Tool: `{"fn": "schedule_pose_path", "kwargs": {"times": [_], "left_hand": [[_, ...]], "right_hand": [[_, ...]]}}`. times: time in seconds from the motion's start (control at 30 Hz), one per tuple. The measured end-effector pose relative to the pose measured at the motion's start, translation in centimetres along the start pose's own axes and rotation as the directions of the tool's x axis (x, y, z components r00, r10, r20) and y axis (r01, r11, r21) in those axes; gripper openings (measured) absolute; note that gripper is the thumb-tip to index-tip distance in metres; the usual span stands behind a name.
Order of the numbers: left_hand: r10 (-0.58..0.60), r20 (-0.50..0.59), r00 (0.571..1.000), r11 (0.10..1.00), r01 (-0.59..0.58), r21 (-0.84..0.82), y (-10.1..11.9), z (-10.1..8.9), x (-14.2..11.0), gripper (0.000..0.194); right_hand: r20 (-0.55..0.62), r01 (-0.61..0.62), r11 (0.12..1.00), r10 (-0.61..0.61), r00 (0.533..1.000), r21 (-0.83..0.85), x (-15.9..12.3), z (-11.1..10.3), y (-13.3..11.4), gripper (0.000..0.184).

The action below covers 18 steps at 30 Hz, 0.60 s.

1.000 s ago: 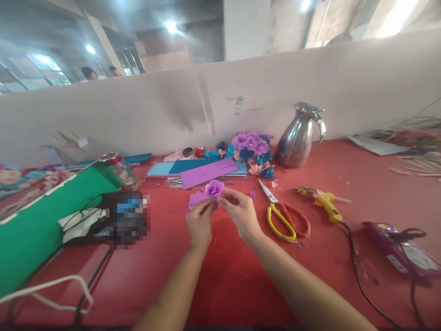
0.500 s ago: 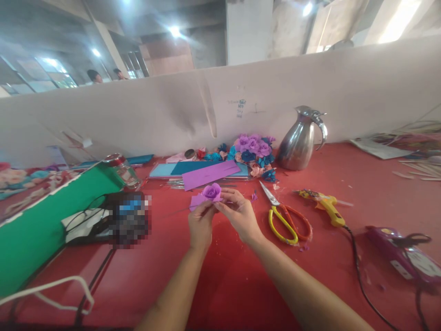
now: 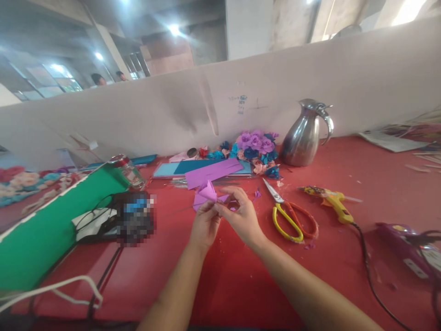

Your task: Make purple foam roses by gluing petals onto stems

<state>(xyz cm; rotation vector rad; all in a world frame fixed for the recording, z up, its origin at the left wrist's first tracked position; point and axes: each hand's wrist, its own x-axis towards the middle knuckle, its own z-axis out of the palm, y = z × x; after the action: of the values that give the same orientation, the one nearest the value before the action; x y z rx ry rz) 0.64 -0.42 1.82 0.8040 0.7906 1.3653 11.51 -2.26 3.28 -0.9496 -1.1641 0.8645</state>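
Observation:
Between my hands, above the middle of the red table, is a purple paper flower (image 3: pixel 207 191), tilted so its side shows. My left hand (image 3: pixel 206 220) pinches it low down from the left. The thumb and forefinger of my right hand (image 3: pixel 240 212) close at the same base, with the other fingers curled; the exact grip there is too small to make out. Behind the flower lies a cut piece of purple paper (image 3: pixel 200 200). A long purple paper strip (image 3: pixel 213 172) rests farther back on blue sheets (image 3: pixel 165 169).
Scissors with yellow and red handles (image 3: pixel 287 216) lie to the right, then a yellow glue gun (image 3: pixel 332 202) and a purple power strip (image 3: pixel 406 248). Finished paper flowers (image 3: pixel 257 143) and a steel jug (image 3: pixel 305 135) stand behind. A glass jar (image 3: pixel 127 172) and green board (image 3: pixel 93 197) are left.
The purple flower has tipped over, from its open face showing to its side showing. Both hands stay close together at its base. The view has shifted slightly.

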Motion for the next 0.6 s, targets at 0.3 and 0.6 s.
{"fn": "schedule_pose_path", "kwargs": {"times": [0.3, 0.6], "left_hand": [[-0.031, 0.023, 0.999, 0.999, 0.031, -0.009, -0.12, 0.06, 0.02, 0.016], [-0.017, 0.073, 0.997, 0.999, 0.014, 0.03, -0.56, -0.68, 0.26, 0.015]], "right_hand": [[-0.01, -0.018, 0.998, 0.019, 1.0, 0.066, -0.12, -0.19, -0.53, 0.014], [-0.006, -0.056, 0.994, 0.057, 0.998, 0.099, 0.04, -0.25, -0.67, 0.015]]}}
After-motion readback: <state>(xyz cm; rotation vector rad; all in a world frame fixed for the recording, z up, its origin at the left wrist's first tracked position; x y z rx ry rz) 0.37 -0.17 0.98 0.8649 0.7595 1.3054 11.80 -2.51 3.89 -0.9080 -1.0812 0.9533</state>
